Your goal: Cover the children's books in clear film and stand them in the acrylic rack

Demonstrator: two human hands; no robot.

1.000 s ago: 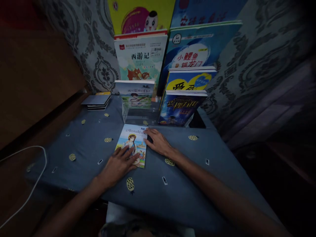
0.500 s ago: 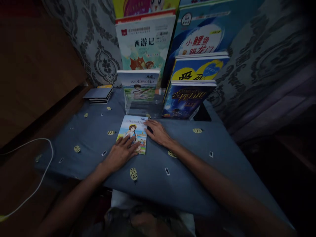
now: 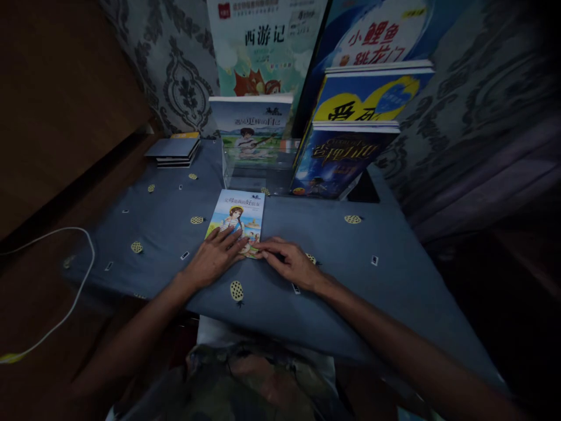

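Note:
A thin paperback book (image 3: 228, 213) with a girl in a yellow hat on its cover lies flat on the cloth-covered table. My left hand (image 3: 219, 251) rests on its lower left part, fingers stretched out and palm down. At the lower right corner of the book, my right hand (image 3: 291, 263) has its thumb and fingertips drawn together on the edge. Just behind stands a clear acrylic rack (image 3: 256, 175), holding an upright book (image 3: 252, 126) with a guitar player on its cover.
Upright books stand at the back right, a dark blue one (image 3: 337, 158) in front of a blue and yellow one (image 3: 377, 88). A small stack of books (image 3: 173, 149) lies at the back left. A white cable (image 3: 90, 275) hangs by the table's left side.
My right hand has slid from the book's upper right edge to its lower right corner. The left hand stays on the cover. The view has tilted down slightly.

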